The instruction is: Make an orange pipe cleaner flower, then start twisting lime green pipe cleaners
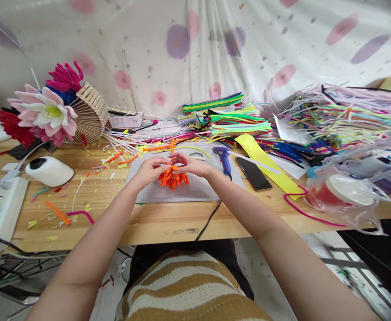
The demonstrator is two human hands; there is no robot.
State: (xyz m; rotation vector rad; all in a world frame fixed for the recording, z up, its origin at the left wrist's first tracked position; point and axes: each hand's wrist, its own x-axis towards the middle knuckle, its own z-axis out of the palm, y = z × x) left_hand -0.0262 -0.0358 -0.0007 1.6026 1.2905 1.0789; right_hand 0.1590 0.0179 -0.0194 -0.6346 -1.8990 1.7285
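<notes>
Head view: the orange flower [173, 178] sits right between the two hands, a little on the body side of the fingertips, above the near-middle part of the grey mat [198, 194] on the bench [108, 234]. Its petals fan toward the person, while an orange stalk [172, 146] stands out past the fingers on the far side. If the two are one piece, which the fingers hide, the long axis runs roughly fore and aft, crosswise to the line joining the hands. That relation seems to matter most: petals near, stalk far, fingers meeting at the neck.

The left hand [153, 170] comes in from the left with fingers bent, their tips at the flower's upper left edge. The right hand [190, 165] reaches over from the other side, thumb low against the petals and fingers arched above. Neither is clearly nearer; both touch the flower, and both look closed on it in a light fingertip pinch, though the exact contacts are partly covered. Whether the petals rest on the mat or hang just over it, I cannot tell.

To the right of the right hand lies a blue glue gun [223, 160], then a dark phone [253, 173], each apart from the flower.
</notes>
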